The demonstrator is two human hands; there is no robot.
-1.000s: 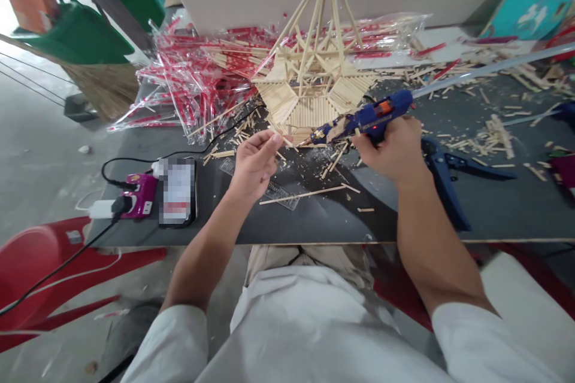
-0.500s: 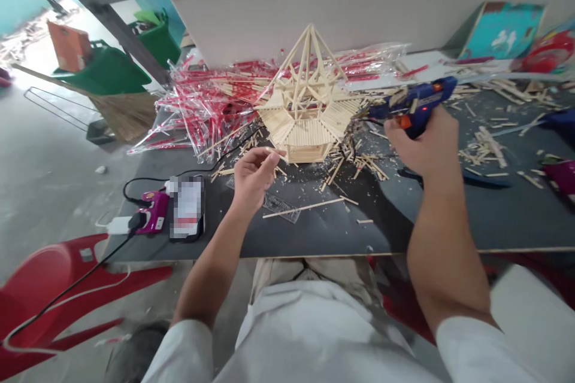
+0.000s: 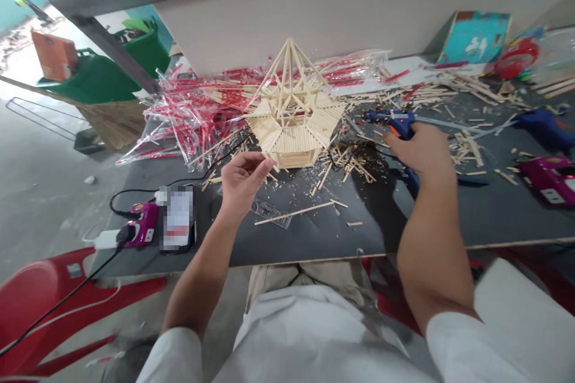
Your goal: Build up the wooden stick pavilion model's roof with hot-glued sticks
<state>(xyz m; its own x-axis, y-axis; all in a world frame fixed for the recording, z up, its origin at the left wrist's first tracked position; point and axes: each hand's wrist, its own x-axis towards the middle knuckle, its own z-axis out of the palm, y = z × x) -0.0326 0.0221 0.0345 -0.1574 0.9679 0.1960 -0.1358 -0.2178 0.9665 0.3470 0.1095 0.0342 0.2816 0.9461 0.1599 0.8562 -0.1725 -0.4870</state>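
A pavilion-like model of thin wooden sticks stands upright on the dark table, with a pointed open frame above a sloping slatted roof. My left hand is closed in a pinch at the lower left edge of the model. Whatever lies between those fingertips is too small to make out. To the right of the model, my right hand grips a blue hot glue gun with an orange trigger. Its nozzle points left towards the model, low over the table. A clear ruler and a long stick lie in front of the model.
Plastic-wrapped stick bundles lie behind on the left. Cut sticks litter the tabletop. A phone and a purple power adapter sit at left. Another blue glue gun and a purple adapter are at right.
My right hand has lowered the glue gun to the table, and the nozzle is farther from the roof. My left hand stays pinched by the model's base. The whole view has shifted slightly.
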